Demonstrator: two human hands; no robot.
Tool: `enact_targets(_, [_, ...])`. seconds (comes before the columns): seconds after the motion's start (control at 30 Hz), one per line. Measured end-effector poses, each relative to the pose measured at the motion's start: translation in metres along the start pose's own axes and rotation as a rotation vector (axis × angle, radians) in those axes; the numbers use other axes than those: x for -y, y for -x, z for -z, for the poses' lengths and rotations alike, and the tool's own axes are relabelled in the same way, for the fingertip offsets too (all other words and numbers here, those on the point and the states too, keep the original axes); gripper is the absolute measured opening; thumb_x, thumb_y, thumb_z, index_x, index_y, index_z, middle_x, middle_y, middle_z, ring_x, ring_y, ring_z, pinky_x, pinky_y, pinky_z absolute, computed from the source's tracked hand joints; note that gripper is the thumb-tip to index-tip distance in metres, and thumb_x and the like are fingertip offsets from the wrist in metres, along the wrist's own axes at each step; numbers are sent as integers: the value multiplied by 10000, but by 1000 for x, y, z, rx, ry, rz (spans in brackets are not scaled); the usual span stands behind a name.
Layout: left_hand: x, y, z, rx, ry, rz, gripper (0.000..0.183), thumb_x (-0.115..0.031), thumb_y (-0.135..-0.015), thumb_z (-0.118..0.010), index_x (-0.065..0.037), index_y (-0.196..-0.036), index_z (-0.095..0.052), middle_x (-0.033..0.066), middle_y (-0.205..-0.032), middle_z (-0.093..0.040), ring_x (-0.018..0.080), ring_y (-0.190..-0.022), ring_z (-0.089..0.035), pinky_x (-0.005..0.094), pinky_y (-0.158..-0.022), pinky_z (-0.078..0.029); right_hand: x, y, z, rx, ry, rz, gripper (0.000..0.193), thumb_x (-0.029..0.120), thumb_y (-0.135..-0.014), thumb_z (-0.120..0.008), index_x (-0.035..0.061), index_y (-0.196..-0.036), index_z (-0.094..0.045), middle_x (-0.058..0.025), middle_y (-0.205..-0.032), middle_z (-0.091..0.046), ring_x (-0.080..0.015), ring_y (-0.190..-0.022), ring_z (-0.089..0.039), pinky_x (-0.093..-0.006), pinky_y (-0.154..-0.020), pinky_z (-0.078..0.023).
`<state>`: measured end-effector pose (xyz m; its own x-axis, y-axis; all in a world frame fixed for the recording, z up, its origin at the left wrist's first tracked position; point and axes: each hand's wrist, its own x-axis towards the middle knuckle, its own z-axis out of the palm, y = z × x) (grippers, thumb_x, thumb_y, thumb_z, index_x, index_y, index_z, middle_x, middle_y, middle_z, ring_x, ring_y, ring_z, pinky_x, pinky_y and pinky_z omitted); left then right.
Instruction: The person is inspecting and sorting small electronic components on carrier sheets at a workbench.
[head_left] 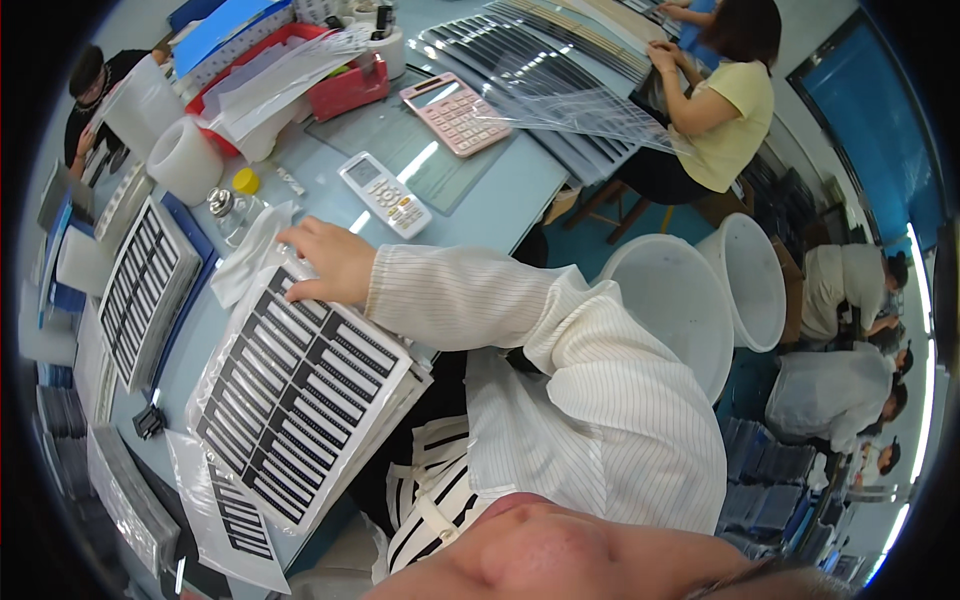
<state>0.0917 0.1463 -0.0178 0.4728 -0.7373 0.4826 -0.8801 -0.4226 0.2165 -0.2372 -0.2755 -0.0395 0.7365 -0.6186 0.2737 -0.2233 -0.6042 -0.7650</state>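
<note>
My right hand (pixel 332 262) reaches over the top corner of a stack of sheets printed with black-and-white bars (pixel 300 400). Its thumb rests at the sheet's upper edge, while the fingers extend apart toward a crumpled white cloth or wrap (pixel 245 268). Shiny clear film (pixel 222 372) runs along the stack's left side; whether my fingers touch it is unclear. A glass bottle with a metal top (pixel 228 212) stands just beyond the cloth. Below the stack, another barred sheet (pixel 240 515) lies partly covered. My left hand does not show.
At left is another stack of barred sheets (pixel 150 285) on a blue board, with a black binder clip (pixel 150 421) nearby. A remote control (pixel 385 194), pink calculator (pixel 455 112) and red bin (pixel 345 92) lie farther back. White buckets (pixel 670 300) stand at right; several people work around.
</note>
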Motion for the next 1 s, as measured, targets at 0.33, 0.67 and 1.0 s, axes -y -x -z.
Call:
enact_targets(0.33, [-71,-92,-73,-35,256,-277,237,-53,-754,-604,-27,-566,-461,88,-579,-425,280,-583,-410,386,-571,-298,2,2,0,6,-19,-36,689,331,-690,-772,34,-1236,-475,-172,-1088,-472,-328,-1004,-539,-386,-882,-445])
enact_targets(0.67, [-101,-78,-60,266,395,-30,229,-111,-689,-661,-53,-577,-470,42,-590,-461,222,-647,-417,332,-664,-313,11,1,-3,-48,-20,-27,688,267,-669,-797,25,-1234,-488,-78,-949,-474,-151,-718,-465,-269,-643,-433])
enact_targets(1.0, [-101,-76,-64,225,426,32,218,-56,-734,-649,-20,-602,-479,56,-584,-437,207,-629,-406,319,-616,-317,16,-16,4,-94,106,55,250,135,-728,-734,73,-965,-686,3,-774,-477,-65,-594,-362,-198,-515,-305])
